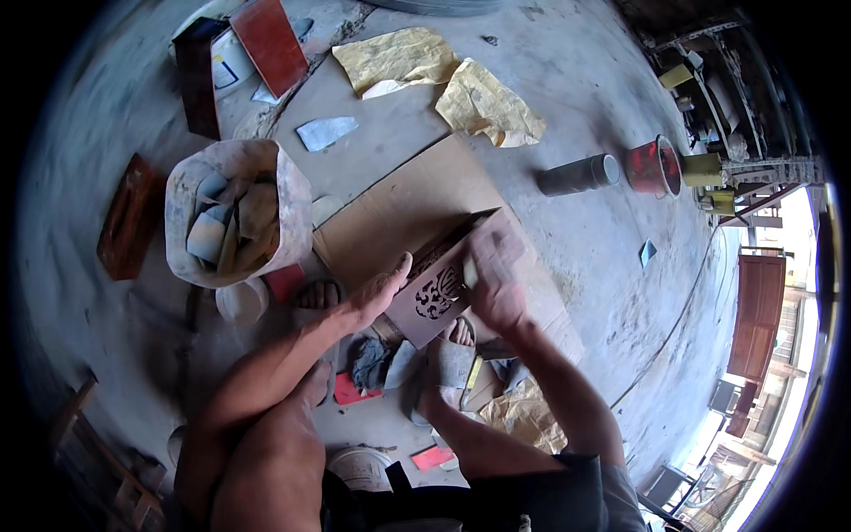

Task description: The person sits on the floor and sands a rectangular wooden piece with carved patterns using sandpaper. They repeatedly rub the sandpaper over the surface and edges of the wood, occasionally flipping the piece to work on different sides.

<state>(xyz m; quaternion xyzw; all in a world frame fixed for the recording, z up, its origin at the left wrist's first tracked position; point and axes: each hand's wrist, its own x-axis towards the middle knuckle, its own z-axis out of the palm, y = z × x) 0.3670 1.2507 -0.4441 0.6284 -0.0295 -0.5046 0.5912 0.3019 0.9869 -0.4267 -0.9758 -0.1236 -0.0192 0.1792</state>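
Note:
A brown open box (418, 326) with a cut-out scroll pattern on its near side lies tilted between my feet, over a flat sheet of cardboard (390, 208). My left hand (381, 291) grips its left end, thumb raised, the other fingers mostly hidden. Over the box's right part is my right hand (496, 288), curled and smeared by motion. A pale edge shows beside its thumb; I cannot make out what this hand holds.
Left stands a whitish tub (177, 226) of scraps, near a reddish-brown wooden piece (129, 220). Crumpled yellowish paper (396, 60) lies far ahead. To the right are a grey cylinder (576, 176) and a red bucket (651, 167). Dark cloth (370, 362) and red scraps (356, 390) lie around my sandals.

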